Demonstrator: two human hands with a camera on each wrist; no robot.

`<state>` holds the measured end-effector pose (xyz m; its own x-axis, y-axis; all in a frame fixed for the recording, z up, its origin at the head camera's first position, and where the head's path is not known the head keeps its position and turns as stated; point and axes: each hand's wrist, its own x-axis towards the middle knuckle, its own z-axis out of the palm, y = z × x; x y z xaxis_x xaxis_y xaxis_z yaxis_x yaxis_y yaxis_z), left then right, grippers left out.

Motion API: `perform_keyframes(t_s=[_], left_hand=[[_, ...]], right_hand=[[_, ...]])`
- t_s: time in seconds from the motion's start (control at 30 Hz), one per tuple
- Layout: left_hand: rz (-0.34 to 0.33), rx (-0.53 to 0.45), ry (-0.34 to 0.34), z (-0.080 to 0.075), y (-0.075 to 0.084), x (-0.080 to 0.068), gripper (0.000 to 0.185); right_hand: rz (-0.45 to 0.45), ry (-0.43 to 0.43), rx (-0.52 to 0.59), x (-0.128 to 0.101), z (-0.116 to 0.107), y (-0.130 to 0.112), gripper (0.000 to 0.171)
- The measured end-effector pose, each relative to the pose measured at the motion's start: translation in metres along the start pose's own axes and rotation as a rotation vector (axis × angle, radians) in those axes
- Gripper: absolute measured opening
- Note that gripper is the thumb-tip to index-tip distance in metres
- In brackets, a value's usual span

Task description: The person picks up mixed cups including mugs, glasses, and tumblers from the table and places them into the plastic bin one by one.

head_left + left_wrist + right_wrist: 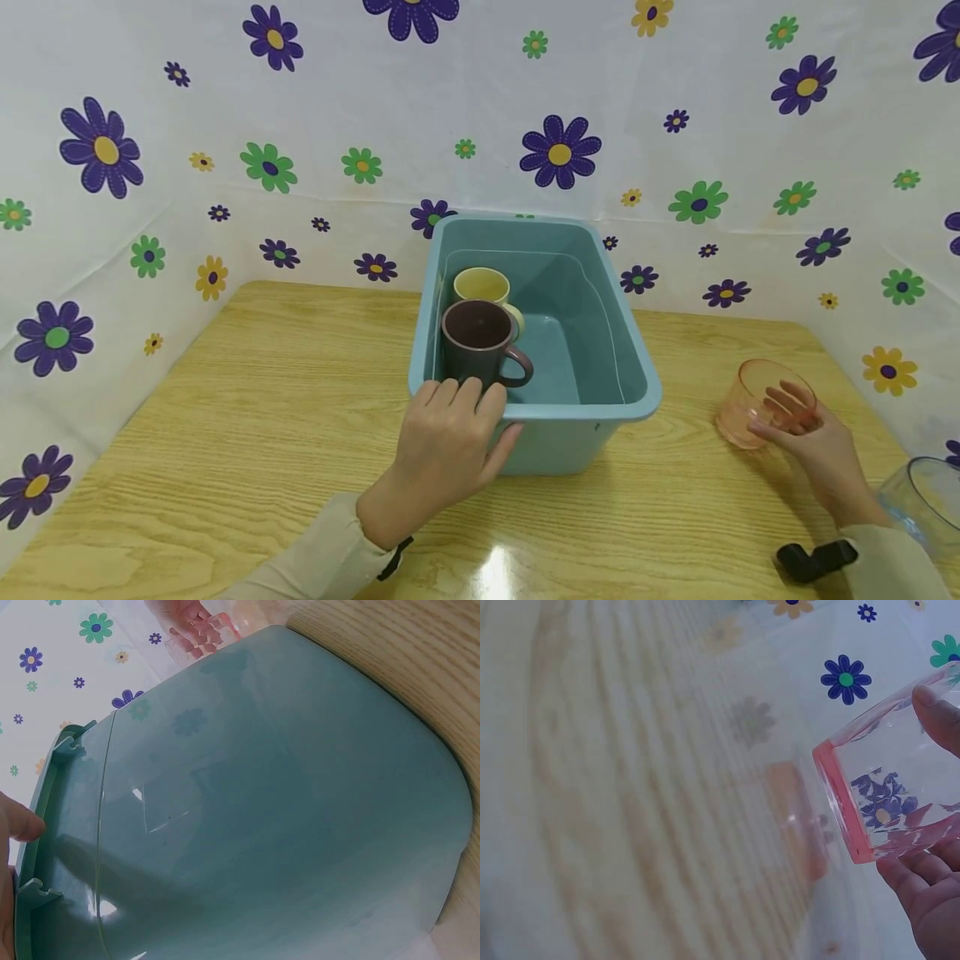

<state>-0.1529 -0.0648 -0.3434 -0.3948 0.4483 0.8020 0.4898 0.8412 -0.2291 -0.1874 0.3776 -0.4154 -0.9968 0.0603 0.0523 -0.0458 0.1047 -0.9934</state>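
My left hand [453,437] grips the near rim of a blue-green plastic bin [611,412], fingers over the edge and thumb [22,821] below it. Inside the bin, along its left side, stand a dark brown mug [476,342] and, behind it, a pale yellow mug [480,286]. Both mug handles point right. To the right of the bin, my right hand [817,442] holds a clear orange-pink glass [750,404] between thumb and fingers. The glass [840,802] looks slightly tilted, its base apart from the tabletop in the right wrist view.
A clear bluish glass [926,500] stands at the right edge, partly behind the right forearm. The wooden table [300,400] ends at a white flowered cloth [315,100] at the back and sides. The bin's outer wall [262,802] fills most of the left wrist view.
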Motion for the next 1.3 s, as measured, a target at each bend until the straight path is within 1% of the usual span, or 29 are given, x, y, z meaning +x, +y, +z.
perform_keyframes(t_s=[0.17,0.23,0.33,0.43,0.57,0.7,0.83,1.0,1.17,1.3], left_hand=[[-0.006,0.0,-0.017,0.0,0.0,0.0,0.041],[-0.006,0.001,-0.016,0.0,0.0,-0.001,0.042],[0.0,0.004,-0.004,0.001,0.0,-0.001,0.041],[0.007,0.004,0.006,0.001,0.0,-0.001,0.041],[0.011,0.0,0.009,0.001,0.0,-0.001,0.042],[0.012,0.003,0.011,0.001,0.0,-0.001,0.041],[0.013,0.009,0.012,0.002,-0.001,-0.001,0.041],[0.016,0.012,0.008,0.002,-0.002,-0.001,0.04],[0.019,0.015,0.005,0.002,-0.002,0.0,0.04],[0.016,0.016,0.011,0.001,-0.002,0.0,0.04]], right_hand=[[0.004,0.035,-0.054,0.006,0.002,-0.006,0.072],[0.018,0.055,-0.113,0.008,0.003,-0.01,0.074],[0.037,0.095,-0.157,0.012,0.006,-0.017,0.074],[0.037,0.125,-0.129,0.016,0.01,-0.026,0.073],[0.008,0.157,-0.054,0.019,0.019,-0.044,0.064],[-0.014,0.183,-0.053,0.024,0.028,-0.064,0.059],[-0.02,0.196,-0.066,0.03,0.034,-0.082,0.061],[-0.015,0.215,-0.087,0.037,0.04,-0.099,0.071],[-0.034,0.218,-0.122,0.044,0.049,-0.116,0.073],[-0.055,0.213,-0.11,0.05,0.056,-0.131,0.074]])
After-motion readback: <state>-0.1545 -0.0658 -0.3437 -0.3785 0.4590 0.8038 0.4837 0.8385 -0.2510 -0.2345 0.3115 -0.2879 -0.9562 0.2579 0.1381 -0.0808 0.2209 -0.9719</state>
